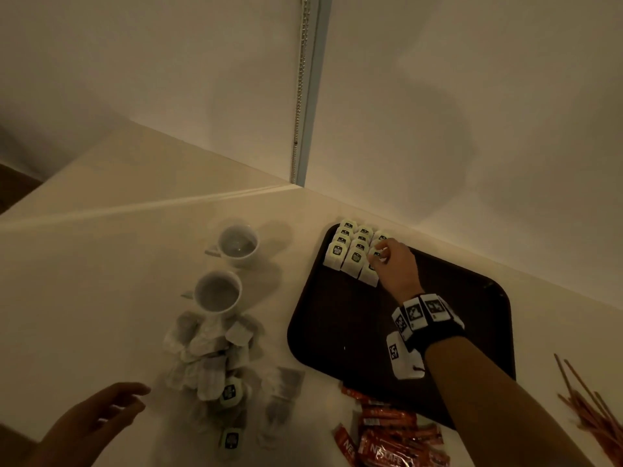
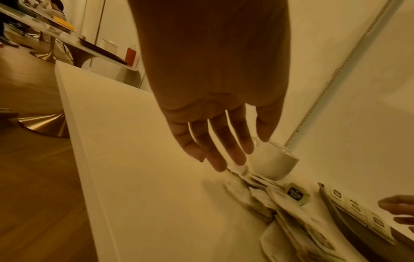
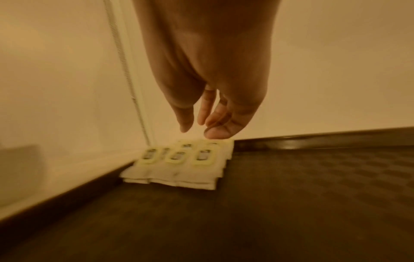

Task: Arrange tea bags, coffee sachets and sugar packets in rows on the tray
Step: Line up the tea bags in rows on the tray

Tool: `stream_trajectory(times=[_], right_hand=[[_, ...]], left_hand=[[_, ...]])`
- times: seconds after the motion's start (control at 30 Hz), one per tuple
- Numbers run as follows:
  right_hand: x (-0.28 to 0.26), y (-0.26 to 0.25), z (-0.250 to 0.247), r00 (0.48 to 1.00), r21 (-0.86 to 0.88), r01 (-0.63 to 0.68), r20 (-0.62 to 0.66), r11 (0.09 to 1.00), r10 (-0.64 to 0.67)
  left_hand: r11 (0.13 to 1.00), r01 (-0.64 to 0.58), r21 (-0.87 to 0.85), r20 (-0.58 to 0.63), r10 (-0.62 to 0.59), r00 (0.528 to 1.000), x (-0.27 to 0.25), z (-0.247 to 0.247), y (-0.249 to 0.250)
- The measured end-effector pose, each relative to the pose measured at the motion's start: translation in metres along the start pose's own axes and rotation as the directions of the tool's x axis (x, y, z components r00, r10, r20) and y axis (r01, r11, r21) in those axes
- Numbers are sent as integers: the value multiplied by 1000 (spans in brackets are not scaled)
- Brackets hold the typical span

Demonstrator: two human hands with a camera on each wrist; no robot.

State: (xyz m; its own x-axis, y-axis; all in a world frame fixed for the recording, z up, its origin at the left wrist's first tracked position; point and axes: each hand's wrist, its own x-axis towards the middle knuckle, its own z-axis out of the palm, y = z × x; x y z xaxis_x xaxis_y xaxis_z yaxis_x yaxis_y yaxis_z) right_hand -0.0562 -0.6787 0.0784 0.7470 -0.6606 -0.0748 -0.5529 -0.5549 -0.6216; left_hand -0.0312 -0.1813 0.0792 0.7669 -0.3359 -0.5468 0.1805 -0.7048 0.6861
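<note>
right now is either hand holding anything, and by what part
Left hand holds nothing, fingers spread above the loose tea bags. Right hand is at the tea bags on the tray; a grip cannot be told.

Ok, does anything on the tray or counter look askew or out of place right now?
Nothing is spilled or damaged. The tea bags on the tray sit in neat overlapping rows. Off the tray, the loose tea bags lie jumbled beside the cup, and the coffee sachets lie scattered.

2 cups point(image 1: 236, 246), 1 tray point(image 1: 337, 332), approx 9 tea bags point(image 1: 354, 256) on it.
</note>
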Motion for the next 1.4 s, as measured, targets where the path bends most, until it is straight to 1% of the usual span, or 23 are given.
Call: stream_trajectory(times=[0.03, 0.07, 0.1, 0.13, 0.2, 0.27, 0.3, 0.37, 0.43, 0.47, 0.53, 0.6, 0.67, 0.77, 0.87, 0.93, 1.07, 1.17, 1.2, 1.23, 1.27, 1.33, 1.4], right_hand=[[-11, -12, 2, 997, 34, 56, 45, 998, -57], [-26, -25, 6, 984, 66, 121, 127, 990, -128], [-42, -37, 12, 951, 91, 193, 227, 977, -209], [-58, -49, 19, 899, 117, 264, 330, 957, -288], [-90, -69, 39, 759, 168, 377, 507, 911, -408], [-116, -87, 64, 626, 187, 450, 631, 873, -458], [-126, -94, 77, 581, 192, 478, 663, 857, -472], [-138, -104, 99, 527, 148, 536, 711, 831, -466], [-143, -109, 115, 495, 27, 627, 758, 779, -425], [-144, -110, 120, 491, -41, 659, 780, 751, -388], [-146, -111, 129, 504, -125, 685, 793, 717, -343], [-149, -110, 133, 547, -173, 691, 759, 702, -352], [-150, -108, 135, 605, -205, 662, 713, 721, -354], [-153, -107, 134, 659, -177, 608, 655, 774, -368], [-158, -107, 133, 665, -118, 596, 627, 794, -406], [-159, -108, 131, 682, -85, 570, 603, 817, -414], [-149, -109, 113, 757, 9, 447, 528, 894, -384], [-142, -114, 93, 789, 158, 192, 562, 969, -248], [-141, -114, 89, 796, 155, 170, 560, 973, -229], [-139, -114, 88, 805, 125, 219, 538, 968, -252], [-138, -113, 90, 806, 66, 303, 514, 951, -292], [-142, -112, 98, 784, -97, 439, 527, 893, -328], [-148, -109, 113, 759, -171, 446, 592, 878, -270]], left_hand=[[1000, 15, 12, 7, -15, 1000, 0, 2, -3], [999, 31, 28, 28, -32, 999, -2, 3, -5], [998, 48, 32, 44, -49, 998, -3, 5, -8], [998, 36, 45, 67, -39, 997, -5, 7, -11], [997, 3, 79, 106, -11, 994, -8, 12, -15], [995, 2, 100, 135, -16, 991, -14, 16, -16], [995, 0, 104, 144, -15, 989, -17, 17, -18], [994, 3, 108, 137, -17, 990, -23, 18, -24], [995, -12, 97, 119, 0, 993, -30, 18, -31], [995, -14, 98, 116, 3, 993, -33, 18, -34], [994, -21, 103, 120, 9, 993, -40, 17, -38], [995, -37, 95, 119, 26, 993, -46, 15, -44], [997, -29, 76, 103, 21, 994, -51, 13, -50], [999, -14, 44, 90, 10, 996, -55, 11, -55], [1000, -11, 16, 89, 10, 996, -58, 11, -57], [1000, -17, 10, 94, 16, 995, -60, 10, -57], [996, -90, -17, 86, 91, 992, -58, 3, -44], [989, -150, 9, 88, 149, 985, -46, 0, -22], [984, -178, 17, 73, 176, 982, -41, -1, -13], [979, -204, 21, 52, 203, 978, -35, -1, -5], [974, -227, 21, 35, 226, 974, -30, -1, 3], [964, -264, 27, 36, 263, 964, -22, 0, 15], [958, -284, 35, 59, 282, 958, -17, 3, 19]])
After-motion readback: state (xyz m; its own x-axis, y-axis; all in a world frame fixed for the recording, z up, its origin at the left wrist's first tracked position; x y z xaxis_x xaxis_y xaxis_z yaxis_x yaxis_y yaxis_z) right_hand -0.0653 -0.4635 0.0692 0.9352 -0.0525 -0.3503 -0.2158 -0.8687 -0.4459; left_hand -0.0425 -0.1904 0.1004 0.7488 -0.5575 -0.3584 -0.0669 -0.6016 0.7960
